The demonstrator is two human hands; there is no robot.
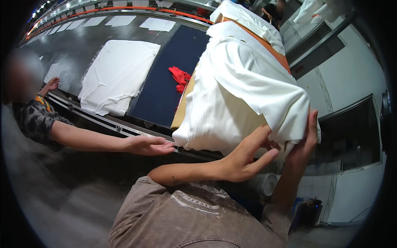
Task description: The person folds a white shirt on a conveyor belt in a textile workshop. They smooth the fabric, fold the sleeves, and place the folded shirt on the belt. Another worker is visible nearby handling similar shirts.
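White fabric [235, 105] lies in a thick, draped pile before me, its top layer folded over toward the right. At the near right corner my right hand [305, 136] grips a bunched edge of that top layer, its upper fingers against the outer side. My left hand [248, 158] reaches in just left of it. Its index finger passes behind the hanging fold, while the thumb stands apart from the cloth. The fold partly hides the left fingers, so their hold is unclear.
At left, a co-worker's hand [152, 145] extends palm up near the pile's corner. Another white fabric stack [121, 74] lies on the long table beside a dark blue panel [167, 68]. Red cloth [180, 79] lies by the pile. A white bucket [267, 185] stands below.
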